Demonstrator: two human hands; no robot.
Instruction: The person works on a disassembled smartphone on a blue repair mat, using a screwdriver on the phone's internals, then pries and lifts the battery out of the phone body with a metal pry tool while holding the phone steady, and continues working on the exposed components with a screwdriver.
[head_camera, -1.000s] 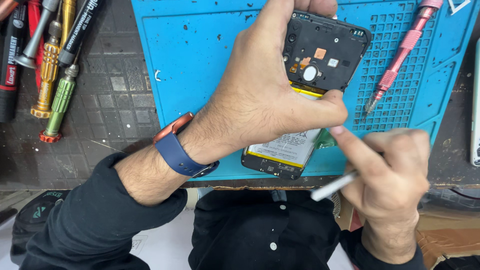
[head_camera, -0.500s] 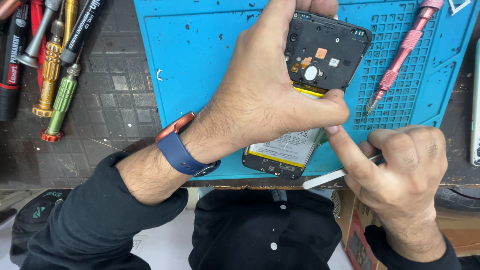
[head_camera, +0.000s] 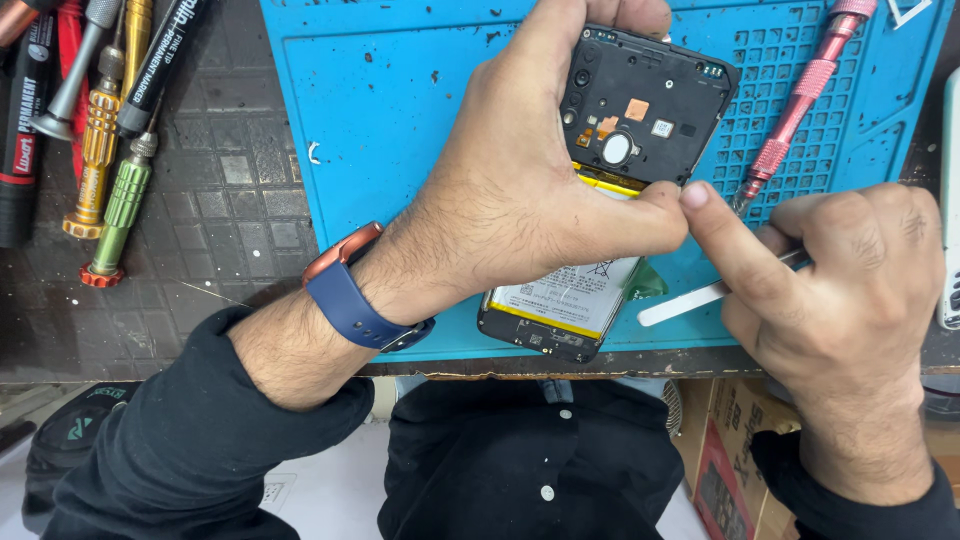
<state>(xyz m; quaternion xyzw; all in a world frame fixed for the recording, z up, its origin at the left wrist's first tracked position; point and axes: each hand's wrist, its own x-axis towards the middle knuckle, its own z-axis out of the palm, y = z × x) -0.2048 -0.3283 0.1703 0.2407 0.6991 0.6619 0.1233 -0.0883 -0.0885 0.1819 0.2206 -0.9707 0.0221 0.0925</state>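
Observation:
An opened black phone (head_camera: 640, 110) with its back cover off lies on a blue repair mat (head_camera: 400, 110); its battery (head_camera: 565, 295) with a white label and yellow edge shows below my hand. My left hand (head_camera: 530, 190) lies across the phone and grips it, thumb pressed at the right edge, a blue-strapped watch (head_camera: 355, 295) on the wrist. My right hand (head_camera: 830, 290) holds a thin white pry tool (head_camera: 690, 300), its forefinger tip touching my left thumb at the phone's right side.
A pink screwdriver (head_camera: 790, 130) lies on the mat's gridded part at the right. Several screwdrivers (head_camera: 110, 170) and markers lie on the dark textured bench at the left. A white object (head_camera: 950, 200) is at the right edge. A cardboard box (head_camera: 720, 450) sits below the bench.
My right hand has moved up and right, with its forefinger now stretched to meet the left thumb. The pry tool tilted flatter. The left hand and phone stayed put.

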